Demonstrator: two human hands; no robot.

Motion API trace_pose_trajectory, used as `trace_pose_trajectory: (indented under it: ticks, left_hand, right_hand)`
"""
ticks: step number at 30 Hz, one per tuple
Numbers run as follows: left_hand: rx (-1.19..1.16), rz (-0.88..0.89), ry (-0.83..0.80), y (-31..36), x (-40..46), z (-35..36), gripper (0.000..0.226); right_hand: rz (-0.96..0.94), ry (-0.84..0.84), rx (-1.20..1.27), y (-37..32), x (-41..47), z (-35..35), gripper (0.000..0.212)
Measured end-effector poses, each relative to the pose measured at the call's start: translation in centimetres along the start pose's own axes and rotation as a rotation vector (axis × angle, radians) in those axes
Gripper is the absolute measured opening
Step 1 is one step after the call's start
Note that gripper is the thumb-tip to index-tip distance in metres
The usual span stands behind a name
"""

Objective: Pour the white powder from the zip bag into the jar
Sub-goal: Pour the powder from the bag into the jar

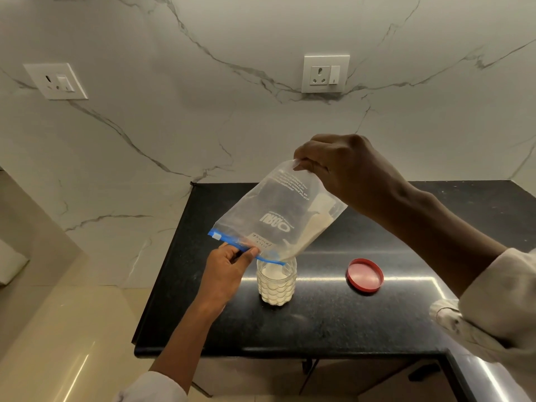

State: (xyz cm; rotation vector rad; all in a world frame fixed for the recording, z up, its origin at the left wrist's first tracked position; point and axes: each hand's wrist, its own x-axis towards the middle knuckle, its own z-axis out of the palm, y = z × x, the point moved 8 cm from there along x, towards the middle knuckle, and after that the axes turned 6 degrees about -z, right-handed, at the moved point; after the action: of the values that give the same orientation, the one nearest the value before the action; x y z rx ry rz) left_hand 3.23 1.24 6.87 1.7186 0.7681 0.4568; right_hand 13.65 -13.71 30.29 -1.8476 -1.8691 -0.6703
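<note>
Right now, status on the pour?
Left grip pinches clear zip bag's blue seal; right grip lifts its bottom. Powder entering clear jar. Red lid aside.

Zip bag point(269, 210): thin clear plastic film, glossy, crinkled, blue plastic zip strip. Jar point(277, 281): clear, scale-textured wall, plastic or glass unclear. Powder point(311, 230) looked fine, matt white. Lid point(365, 275): red plastic, smooth. Bench point(319, 320): black speckled stone, polished, reflective. Wall point(174, 126): veined marble-look, smooth.
</note>
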Motion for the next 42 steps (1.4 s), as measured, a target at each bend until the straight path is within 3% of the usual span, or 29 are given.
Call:
trace_pose_trajectory:
  ticks: [17, 42]
  left_hand:
    - [-0.040, 0.017, -0.012, 0.45, -0.21, 0.02, 0.001]
    - [-0.018, 0.008, 0.014, 0.06, -0.29, -0.11, 0.005]
  right_hand:
    - [-0.011, 0.009, 0.003, 0.02, 0.24, -0.12, 0.016]
    - [-0.015, 0.000, 0.000, -0.16, 0.20, -0.09, 0.017]
